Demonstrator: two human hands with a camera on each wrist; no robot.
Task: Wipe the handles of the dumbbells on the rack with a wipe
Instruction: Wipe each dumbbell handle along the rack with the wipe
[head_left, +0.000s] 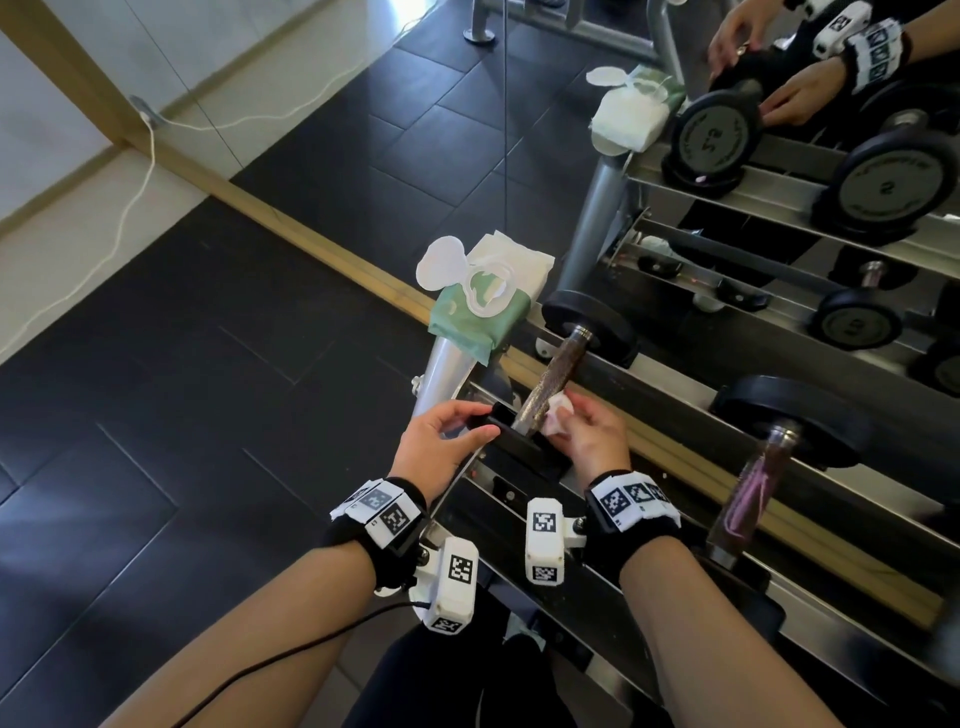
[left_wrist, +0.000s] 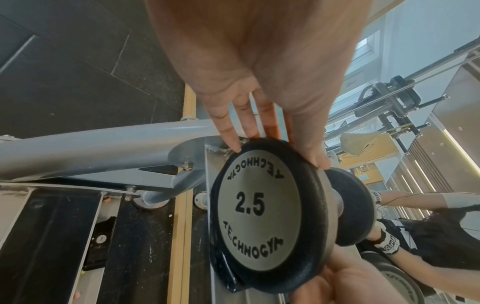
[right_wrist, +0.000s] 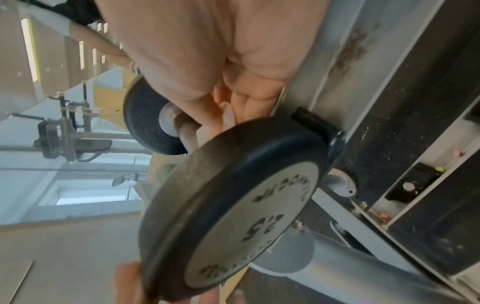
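A 2.5 dumbbell (head_left: 550, 382) with black discs and a knurled metal handle lies at the left end of the rack's top rail (head_left: 670, 410). My left hand (head_left: 467, 423) grips its near disc (left_wrist: 259, 214), fingers over the rim and thumb underneath. My right hand (head_left: 582, 434) holds a crumpled white wipe (head_left: 557, 411) against the near part of the handle (right_wrist: 182, 123), fingers curled round it. In the right wrist view the wipe (right_wrist: 228, 114) shows between fingers and handle. A second dumbbell (head_left: 753, 478) lies to the right on the same rail.
A green pack of wipes (head_left: 478, 312) with its lid open sits on the rack's grey upright (head_left: 447, 374). A mirror (head_left: 779, 156) behind the rack reflects the dumbbells and my hands. A white cable (head_left: 140, 171) runs across the dark tiled floor to the left.
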